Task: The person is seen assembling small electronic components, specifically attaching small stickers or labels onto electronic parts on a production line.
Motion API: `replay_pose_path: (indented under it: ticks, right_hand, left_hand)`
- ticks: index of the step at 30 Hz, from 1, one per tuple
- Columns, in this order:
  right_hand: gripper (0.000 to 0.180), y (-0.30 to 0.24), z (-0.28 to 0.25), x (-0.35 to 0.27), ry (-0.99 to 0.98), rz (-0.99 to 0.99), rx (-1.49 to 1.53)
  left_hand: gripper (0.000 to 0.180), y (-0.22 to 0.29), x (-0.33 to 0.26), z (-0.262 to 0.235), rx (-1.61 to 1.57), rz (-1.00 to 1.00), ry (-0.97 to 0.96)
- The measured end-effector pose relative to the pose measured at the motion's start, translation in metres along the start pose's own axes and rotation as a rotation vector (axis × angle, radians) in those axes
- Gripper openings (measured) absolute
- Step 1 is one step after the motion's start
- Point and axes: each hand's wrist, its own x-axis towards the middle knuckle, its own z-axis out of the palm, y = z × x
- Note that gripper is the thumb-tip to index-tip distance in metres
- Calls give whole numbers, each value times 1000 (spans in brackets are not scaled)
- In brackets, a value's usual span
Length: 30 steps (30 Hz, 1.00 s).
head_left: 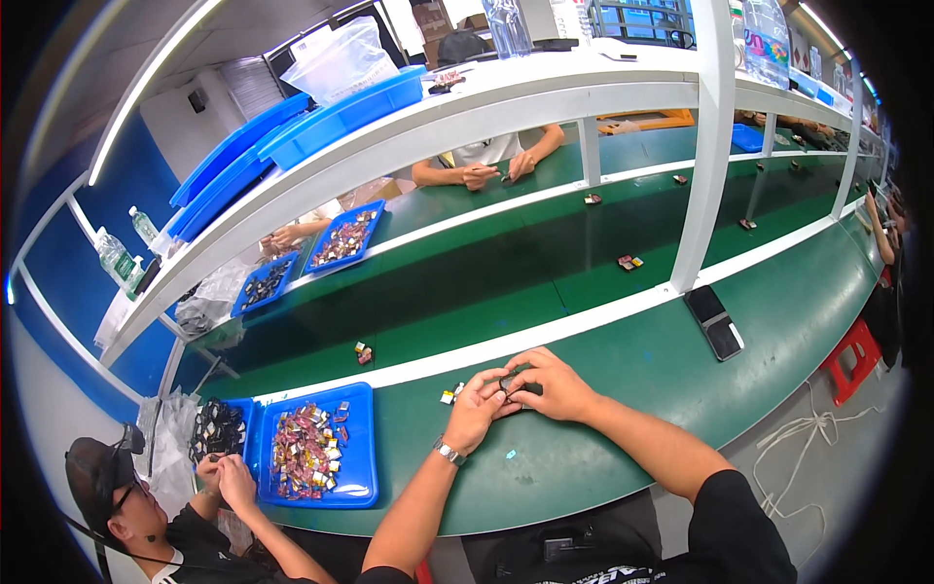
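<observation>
Left hand (pixel 475 409) and right hand (pixel 553 386), right of the blue component tray (pixel 362 453), pinch a small black part (pixel 506 385); yellow-and-white components (pixel 448 397) lie nearer the tray

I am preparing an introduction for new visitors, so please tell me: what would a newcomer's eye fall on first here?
Probably the bright blue tray piled with small multicoloured parts, on the green bench at the lower left. Then the left hand and right hand, meeting around a small dark piece near the middle.
</observation>
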Motion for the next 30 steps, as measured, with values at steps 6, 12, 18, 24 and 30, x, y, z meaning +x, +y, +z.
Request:
replay_pose_path:
  ticks: [6, 12, 18, 24, 30]
  right_hand:
    - [14, -3, 9, -2, 117, -23, 10]
    - [14, -6, 11, -2, 126, -9, 63]
    - [14, -6, 14, -3, 124, 75, 98]
    - [15, 6, 11, -2, 100, 32, 139]
    - [16, 0, 15, 0, 111, 82, 124]
  left_hand:
    - [33, -2, -1, 0, -40, 37, -20]
    - [33, -1, -2, 0, -40, 41, -15]
    - [30, 2, -3, 2, -42, 44, 1]
    - [31, 1, -2, 3, -51, 45, -5]
    - [30, -1, 1, 1, -24, 53, 12]
